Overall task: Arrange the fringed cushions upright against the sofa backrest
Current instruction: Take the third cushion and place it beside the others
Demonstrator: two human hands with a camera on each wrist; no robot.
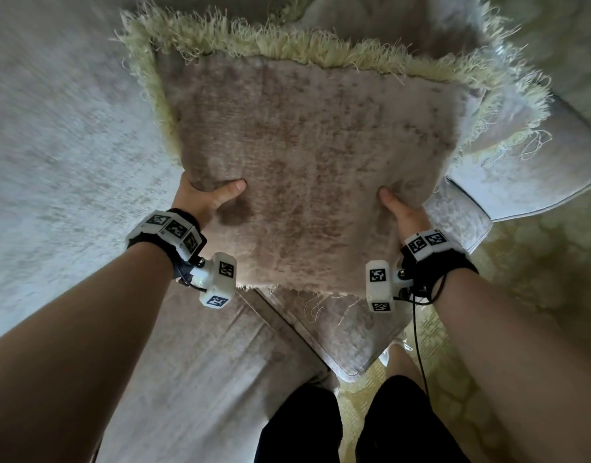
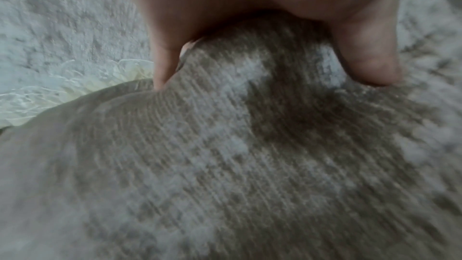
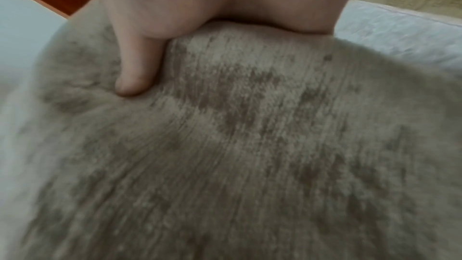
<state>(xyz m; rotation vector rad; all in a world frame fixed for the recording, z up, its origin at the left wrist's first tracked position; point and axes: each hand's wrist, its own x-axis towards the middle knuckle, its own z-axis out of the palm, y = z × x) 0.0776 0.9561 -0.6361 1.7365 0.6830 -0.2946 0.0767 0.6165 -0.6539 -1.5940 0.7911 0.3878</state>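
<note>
A beige mottled cushion (image 1: 307, 162) edged with a pale yellow-green fringe (image 1: 254, 38) is held up over the sofa, face towards me. My left hand (image 1: 203, 195) grips its left side, thumb on the front and fingers behind. My right hand (image 1: 404, 208) grips its right side the same way. The left wrist view shows my left hand (image 2: 250, 17) dug into the cushion (image 2: 250, 155), and the right wrist view shows my right hand (image 3: 200, 7) pressed into the cushion (image 3: 237, 145). A second fringed cushion (image 1: 508, 128) lies behind it at the right, mostly hidden.
The light grey sofa seat (image 1: 60, 135) stretches to the left, and its front edge (image 1: 220, 362) runs below the cushion. A sofa arm (image 1: 538, 182) is at the right. A yellowish patterned carpet (image 1: 521, 269) covers the floor; my legs (image 1: 354, 426) stand at the bottom.
</note>
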